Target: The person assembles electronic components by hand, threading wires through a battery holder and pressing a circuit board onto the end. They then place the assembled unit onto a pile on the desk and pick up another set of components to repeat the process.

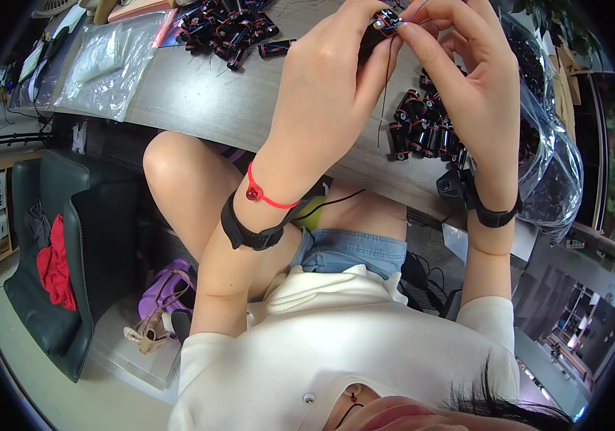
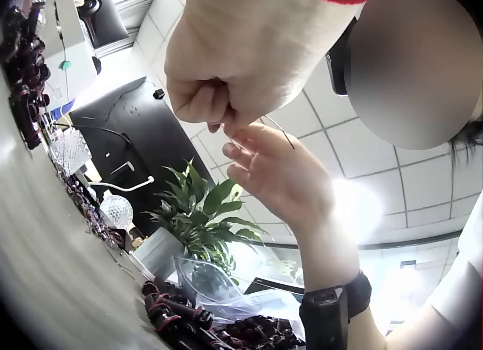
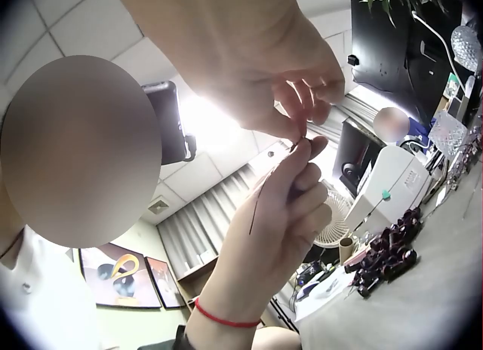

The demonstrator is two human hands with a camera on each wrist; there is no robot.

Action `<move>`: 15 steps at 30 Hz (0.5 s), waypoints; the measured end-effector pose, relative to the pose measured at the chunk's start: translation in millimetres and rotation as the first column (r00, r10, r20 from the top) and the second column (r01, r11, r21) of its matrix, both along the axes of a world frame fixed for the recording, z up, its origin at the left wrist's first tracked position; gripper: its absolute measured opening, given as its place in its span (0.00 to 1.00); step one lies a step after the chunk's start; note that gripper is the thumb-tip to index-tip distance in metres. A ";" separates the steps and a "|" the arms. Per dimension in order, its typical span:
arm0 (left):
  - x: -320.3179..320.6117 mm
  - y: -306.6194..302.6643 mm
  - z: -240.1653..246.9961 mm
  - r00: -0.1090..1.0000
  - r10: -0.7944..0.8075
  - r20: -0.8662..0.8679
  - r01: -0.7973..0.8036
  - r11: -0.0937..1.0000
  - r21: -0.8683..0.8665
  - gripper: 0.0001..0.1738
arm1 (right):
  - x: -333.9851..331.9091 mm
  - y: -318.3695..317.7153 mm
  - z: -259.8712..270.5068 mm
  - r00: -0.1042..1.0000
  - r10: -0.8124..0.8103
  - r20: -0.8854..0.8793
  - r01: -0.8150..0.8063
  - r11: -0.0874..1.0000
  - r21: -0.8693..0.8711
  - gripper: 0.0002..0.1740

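Note:
My left hand (image 1: 329,79) grips a small black cylindrical part (image 1: 372,44) with a silvery end and thin red and blue wires. The right hand (image 1: 476,86) meets it at that end, thumb and forefinger pinching a thin wire (image 1: 413,13). A dark wire (image 1: 383,100) hangs below the left fingers. In the left wrist view the left hand (image 2: 234,63) hides the part, and the right hand (image 2: 283,176) comes up to its fingertips. The right wrist view shows the left hand (image 3: 272,207) under the right hand (image 3: 249,71), their fingertips close together.
Below the hands stretches a grey table (image 1: 185,90). Similar black cylinders lie in a pile (image 1: 225,29) at the back left and another group (image 1: 426,129) near the right hand. Clear plastic bags (image 1: 110,61) lie at the left, with a larger plastic bag (image 1: 548,172) at the right edge.

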State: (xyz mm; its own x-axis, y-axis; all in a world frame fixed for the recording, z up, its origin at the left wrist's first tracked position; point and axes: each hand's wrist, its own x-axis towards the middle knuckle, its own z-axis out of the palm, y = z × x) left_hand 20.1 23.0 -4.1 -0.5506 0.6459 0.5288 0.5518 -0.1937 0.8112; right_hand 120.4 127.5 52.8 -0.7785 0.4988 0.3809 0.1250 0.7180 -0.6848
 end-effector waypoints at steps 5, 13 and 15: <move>-30.7 39.9 -49.5 0.884 0.141 -0.446 0.157 0.809 0.567 0.14 | -7.1 5.7 -8.0 0.999 0.009 0.035 -0.010 0.999 0.031 0.05; -4.7 -1.6 -0.3 0.987 0.022 -0.157 -0.023 1.000 -0.003 0.13 | -43.5 41.5 -63.6 0.313 0.537 -0.784 -0.730 0.664 0.163 0.06; -4.6 -0.8 -1.2 0.995 -0.007 -0.101 0.003 0.999 -0.033 0.12 | -45.1 42.9 -65.8 0.301 0.538 -0.787 -0.744 0.649 0.159 0.06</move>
State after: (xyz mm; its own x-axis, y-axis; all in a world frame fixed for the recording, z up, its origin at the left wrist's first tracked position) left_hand 15.5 22.2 -5.3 -0.4920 0.6665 0.5601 0.6307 -0.1706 0.7570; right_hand 75.3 170.4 -13.0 -0.3781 0.1095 0.9193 -0.9049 0.1657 -0.3919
